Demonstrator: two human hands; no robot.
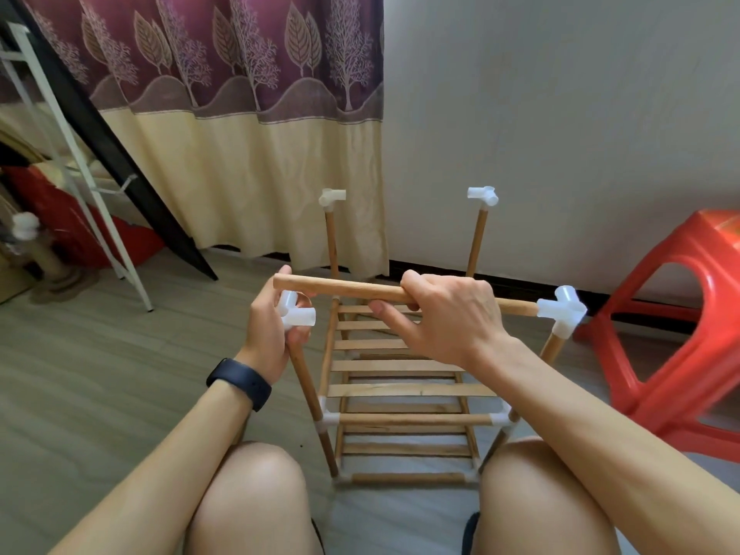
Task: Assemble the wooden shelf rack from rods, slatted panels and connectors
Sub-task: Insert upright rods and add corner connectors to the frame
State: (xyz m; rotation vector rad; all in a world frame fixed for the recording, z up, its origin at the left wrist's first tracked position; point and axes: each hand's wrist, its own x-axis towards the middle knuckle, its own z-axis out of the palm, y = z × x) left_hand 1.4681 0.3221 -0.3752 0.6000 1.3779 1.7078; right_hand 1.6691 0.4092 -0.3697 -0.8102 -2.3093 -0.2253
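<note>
The half-built rack [416,419] stands on the floor [100,374], between the person's knees and the floor's far edge under the wall. It is pale wood with translucent white joints. Two slatted panels, an upper one [400,366] and a lower one [404,448], sit one above the other inside four upright posts. Each of the two far posts carries a connector [331,197] with empty sockets.

The right hand [444,314] grips a loose rod [344,288] near its middle, fingers curled over the top and thumb underneath. The rod lies level across the near side. Its right end is seated in the right corner connector [562,310].

The left hand [268,330] wraps its fingers round the left corner connector [298,314] and the top of its post. The rod's free left end lies just above this connector, outside any socket, with the thumb tip showing behind it.
</note>
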